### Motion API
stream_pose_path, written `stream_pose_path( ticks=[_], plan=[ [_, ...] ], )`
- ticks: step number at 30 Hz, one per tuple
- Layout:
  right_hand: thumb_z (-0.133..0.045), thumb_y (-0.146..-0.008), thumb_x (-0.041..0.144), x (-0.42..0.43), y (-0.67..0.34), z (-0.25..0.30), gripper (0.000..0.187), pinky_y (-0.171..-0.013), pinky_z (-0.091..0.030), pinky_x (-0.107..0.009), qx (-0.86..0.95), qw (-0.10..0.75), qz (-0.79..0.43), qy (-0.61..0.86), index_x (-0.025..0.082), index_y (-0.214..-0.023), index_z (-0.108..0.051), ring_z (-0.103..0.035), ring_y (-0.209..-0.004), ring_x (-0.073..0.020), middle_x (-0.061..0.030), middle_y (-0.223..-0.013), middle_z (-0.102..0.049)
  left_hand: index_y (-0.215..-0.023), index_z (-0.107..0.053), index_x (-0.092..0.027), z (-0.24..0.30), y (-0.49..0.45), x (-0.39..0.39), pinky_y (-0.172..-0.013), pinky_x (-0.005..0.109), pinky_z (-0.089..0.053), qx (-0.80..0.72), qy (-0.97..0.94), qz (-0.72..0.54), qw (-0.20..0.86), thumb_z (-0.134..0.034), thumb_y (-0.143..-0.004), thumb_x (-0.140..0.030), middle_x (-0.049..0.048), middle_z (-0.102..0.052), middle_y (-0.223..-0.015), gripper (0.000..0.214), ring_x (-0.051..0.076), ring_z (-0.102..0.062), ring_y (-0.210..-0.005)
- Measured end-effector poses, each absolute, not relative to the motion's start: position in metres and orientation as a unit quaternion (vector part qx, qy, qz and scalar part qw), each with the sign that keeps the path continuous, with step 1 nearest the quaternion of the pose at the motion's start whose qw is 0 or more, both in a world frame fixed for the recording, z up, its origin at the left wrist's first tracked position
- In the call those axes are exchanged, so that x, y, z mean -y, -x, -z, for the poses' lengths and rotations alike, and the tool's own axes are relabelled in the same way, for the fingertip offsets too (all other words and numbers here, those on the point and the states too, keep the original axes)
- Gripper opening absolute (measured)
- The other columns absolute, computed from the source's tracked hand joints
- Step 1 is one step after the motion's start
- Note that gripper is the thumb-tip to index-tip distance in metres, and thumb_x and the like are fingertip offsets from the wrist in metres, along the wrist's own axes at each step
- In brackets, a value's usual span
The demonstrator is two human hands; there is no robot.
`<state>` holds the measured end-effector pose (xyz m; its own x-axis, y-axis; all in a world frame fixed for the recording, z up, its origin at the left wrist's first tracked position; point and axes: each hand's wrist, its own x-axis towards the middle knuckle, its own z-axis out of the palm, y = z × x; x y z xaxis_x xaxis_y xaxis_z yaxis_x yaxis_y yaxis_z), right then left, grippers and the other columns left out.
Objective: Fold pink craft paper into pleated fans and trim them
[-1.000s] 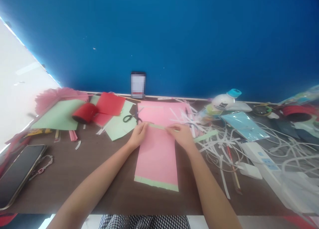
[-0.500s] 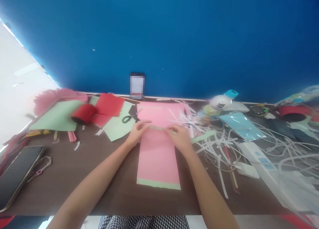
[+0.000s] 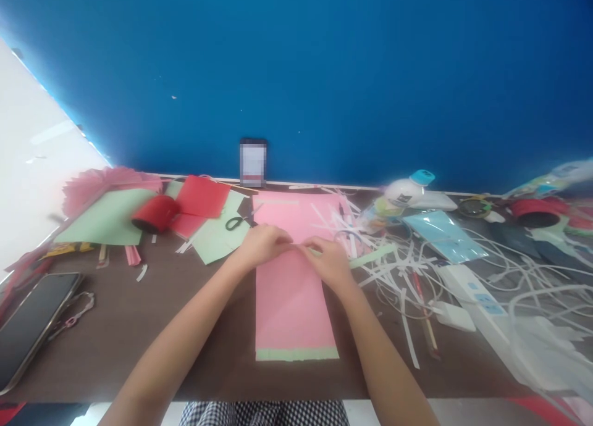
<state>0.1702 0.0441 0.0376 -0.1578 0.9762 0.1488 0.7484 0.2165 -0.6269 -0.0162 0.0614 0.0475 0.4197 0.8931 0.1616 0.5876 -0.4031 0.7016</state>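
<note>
A pink paper sheet (image 3: 291,309) lies on the brown table (image 3: 139,327) in front of me, with a pale green strip (image 3: 296,354) along its near edge. My left hand (image 3: 263,244) and my right hand (image 3: 325,260) meet at the sheet's far edge. Their fingertips are curled and pressed down together on a second green strip, which they almost wholly cover. A loose green strip (image 3: 373,257) lies just right of my right hand. A larger pink sheet (image 3: 296,208) lies behind the hands.
Scissors (image 3: 237,221), a red roll (image 3: 155,213) and red and green papers lie at the back left. A phone (image 3: 30,327) lies at the left edge, another stands against the blue wall (image 3: 252,162). White paper strips (image 3: 403,278), a glue bottle (image 3: 410,188) and a power strip (image 3: 477,290) crowd the right.
My hands have slid toward each other along the sheet's far edge and now touch at its middle. The pink sheet has turned slightly and lies straighter.
</note>
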Motion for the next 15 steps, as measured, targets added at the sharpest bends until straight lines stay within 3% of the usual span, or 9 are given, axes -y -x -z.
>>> stream_pose_path(
  ticks=[6, 10, 15],
  plan=[
    [-0.058, -0.071, 0.038, -0.0379, -0.1703, -0.0446, 0.026, -0.072, -0.048, -0.032, 0.677, 0.333, -0.289, 0.59, 0.022, -0.092, -0.062, -0.064, -0.079, -0.0194, -0.0027, -0.079, -0.069, -0.075, -0.068, -0.025, -0.0463, 0.0158, -0.07, -0.059, 0.023, -0.04, -0.458, -0.818, -0.233, 0.259, -0.043, -0.078, -0.032, 0.0, -0.068, -0.076, 0.026, 0.016, -0.057, -0.065],
    [-0.059, -0.07, 0.039, -0.0372, -0.1724, -0.0462, 0.021, -0.066, -0.05, -0.03, 0.653, 0.347, -0.299, 0.603, 0.019, -0.078, -0.061, -0.065, -0.076, -0.0194, -0.0049, -0.081, -0.068, -0.074, -0.066, -0.025, -0.0424, 0.0158, -0.0718, -0.059, 0.024, -0.039, -0.462, -0.819, -0.236, 0.245, -0.043, -0.078, -0.028, -0.0002, -0.067, -0.077, 0.023, 0.017, -0.057, -0.066],
    [-0.061, -0.067, 0.037, -0.0387, -0.1774, -0.0461, 0.024, -0.059, -0.051, -0.029, 0.618, 0.383, -0.306, 0.615, 0.019, -0.083, -0.061, -0.064, -0.066, -0.0179, -0.0042, -0.074, -0.068, -0.072, -0.064, -0.024, -0.0427, 0.0179, -0.0718, -0.059, 0.024, -0.038, -0.467, -0.814, -0.24, 0.249, -0.044, -0.077, -0.024, 0.001, -0.067, -0.077, 0.021, 0.017, -0.057, -0.067]
  ],
)
